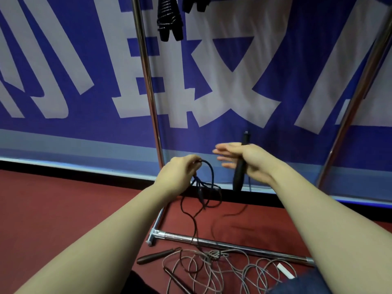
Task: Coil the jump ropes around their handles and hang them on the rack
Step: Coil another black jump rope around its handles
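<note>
Fingers (pixel 224 154) of right hand (pixel 248 160) splayed straight, black handle (pixel 239 172) lodged in the thumb crook; left hand (pixel 180 169) pinches loops of dark rope (pixel 209 172), tail trailing to the floor. Coiled ropes (pixel 169 20) already hang on rack (pixel 146 66). Judged partway: this coil is unfinished, and the grey rope (pixel 212 266) lies loose on the floor.

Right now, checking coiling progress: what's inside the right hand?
The right hand holds a black handle, both ends sticking out; the hand covers its middle, so a second handle may hide there.
</note>
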Available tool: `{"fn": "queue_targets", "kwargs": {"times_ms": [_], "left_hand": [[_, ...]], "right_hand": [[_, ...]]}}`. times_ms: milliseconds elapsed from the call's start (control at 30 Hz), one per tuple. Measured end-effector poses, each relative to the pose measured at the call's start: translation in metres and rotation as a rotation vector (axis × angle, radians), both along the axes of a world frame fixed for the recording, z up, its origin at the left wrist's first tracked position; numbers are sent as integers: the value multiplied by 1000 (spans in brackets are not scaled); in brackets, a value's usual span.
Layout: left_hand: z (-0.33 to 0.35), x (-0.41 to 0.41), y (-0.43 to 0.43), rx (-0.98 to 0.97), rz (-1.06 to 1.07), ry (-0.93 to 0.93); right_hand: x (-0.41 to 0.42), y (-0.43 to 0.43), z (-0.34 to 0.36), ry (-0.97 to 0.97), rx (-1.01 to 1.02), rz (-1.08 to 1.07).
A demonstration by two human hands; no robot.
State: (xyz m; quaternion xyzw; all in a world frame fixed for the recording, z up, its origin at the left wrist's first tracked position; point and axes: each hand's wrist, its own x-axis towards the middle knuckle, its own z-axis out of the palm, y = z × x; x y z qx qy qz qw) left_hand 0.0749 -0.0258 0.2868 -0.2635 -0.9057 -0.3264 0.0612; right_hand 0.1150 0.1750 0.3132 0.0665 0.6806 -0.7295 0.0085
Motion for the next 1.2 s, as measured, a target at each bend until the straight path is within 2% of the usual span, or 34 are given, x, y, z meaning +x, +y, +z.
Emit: {"fn": "queue_targets", "kwargs": {"times_ms": [100, 167, 300, 433, 533, 700, 800, 867, 933, 1000, 1100, 1200], "left_hand": [[0, 3, 7, -53, -9, 98], [3, 2, 7, -61, 36, 146], [15, 9, 9, 50, 58, 175], [18, 13, 14, -173, 44, 352], [15, 14, 20, -244, 86, 391], [-1, 11, 13, -479, 222, 203], [-4, -2, 5, -336, 231, -4], [-1, -3, 4, -198, 106, -167], [0, 5, 2, 44, -111, -466], [2, 12, -4, 240, -222, -696], [4, 4, -17, 259, -159, -634], [6, -9, -32, 303, 42, -565]], "right_hand": [[3, -21, 2, 54, 273, 251], [5, -27, 2, 37, 377, 353], [9, -25, 9, 88, 452, 237], [11, -18, 17, 118, 653, 181], [14, -15, 22, 97, 479, 123], [12, 0, 28, -11, -67, 3], [8, 10, 30, 19, -292, -128], [7, 11, 26, 19, -353, -195], [5, 11, 22, 2, -327, -213], [5, 12, 24, -47, -242, -171], [8, 17, 28, -109, -65, -132], [10, 18, 30, -113, 152, -155]]}}
